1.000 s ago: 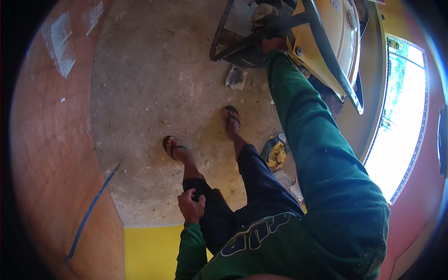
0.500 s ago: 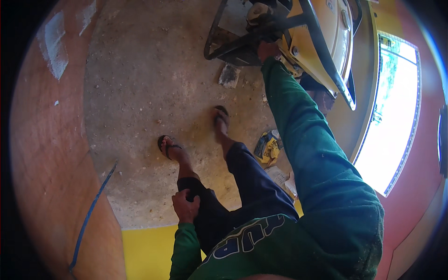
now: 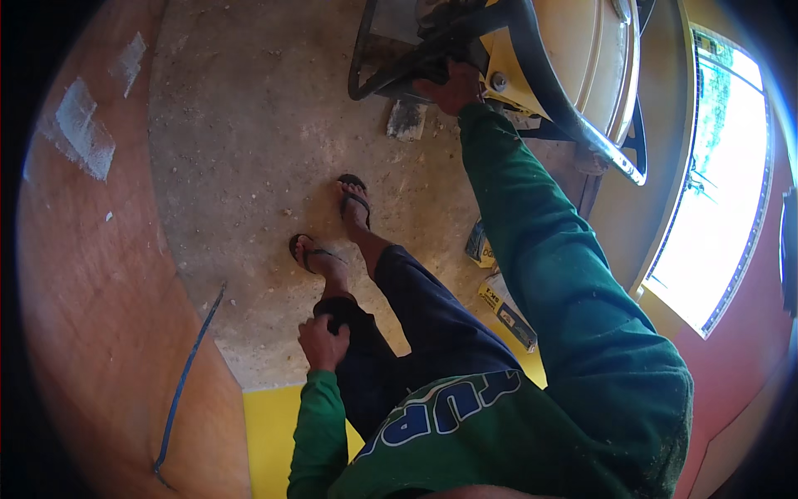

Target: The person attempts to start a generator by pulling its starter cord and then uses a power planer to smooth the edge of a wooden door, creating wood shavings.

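1. Head view: the machine (image 3: 594,71), yellow and set in a dark tubular frame (image 3: 540,71), is at the top, right of centre, on the floor (image 3: 241,166)
2. The right hand (image 3: 455,87) reaches to the machine's near side, beside the frame; its fingertips are hidden, so I cannot tell whether it grips anything
3. The left hand (image 3: 322,343), fingers loosely bent and holding nothing visible, is by the left thigh
4. A dark-stained slab (image 3: 406,121) lies just below the frame; a box (image 3: 507,312) lies beside the right sleeve (image 3: 549,224)
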